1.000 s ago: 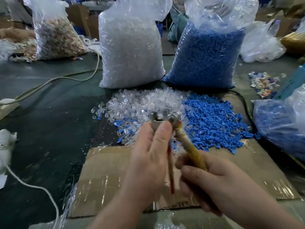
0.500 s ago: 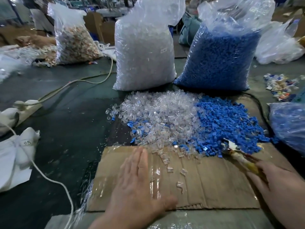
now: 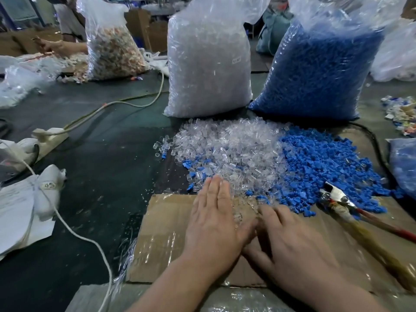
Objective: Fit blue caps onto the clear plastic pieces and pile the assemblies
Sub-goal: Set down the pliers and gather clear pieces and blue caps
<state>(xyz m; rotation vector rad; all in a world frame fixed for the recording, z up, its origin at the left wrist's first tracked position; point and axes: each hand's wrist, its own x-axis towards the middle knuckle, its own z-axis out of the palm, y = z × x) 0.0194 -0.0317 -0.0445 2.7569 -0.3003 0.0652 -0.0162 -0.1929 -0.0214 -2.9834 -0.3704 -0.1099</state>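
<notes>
A heap of clear plastic pieces (image 3: 227, 149) lies on the table beside a heap of blue caps (image 3: 319, 163) to its right. My left hand (image 3: 213, 215) lies flat, palm down, on a taped cardboard sheet (image 3: 164, 233), its straight fingertips touching the near edge of the clear heap. My right hand (image 3: 286, 237) lies next to it, fingers spread over a few loose clear pieces; it looks blurred. Neither hand holds anything. Pliers (image 3: 337, 197) with taped handles lie on the cardboard at the right, against the blue heap.
Behind the heaps stand a large bag of clear pieces (image 3: 207, 64) and a bag of blue caps (image 3: 315, 70). A white cable (image 3: 74, 233) and power strip (image 3: 49, 136) lie at the left. Another person's hand (image 3: 51, 47) works at far left. A blue-filled bag (image 3: 403, 163) sits at right.
My right hand has let go of the pliers, which now lie on the cardboard, and moved left beside my left hand. My left hand slid forward to the clear heap.
</notes>
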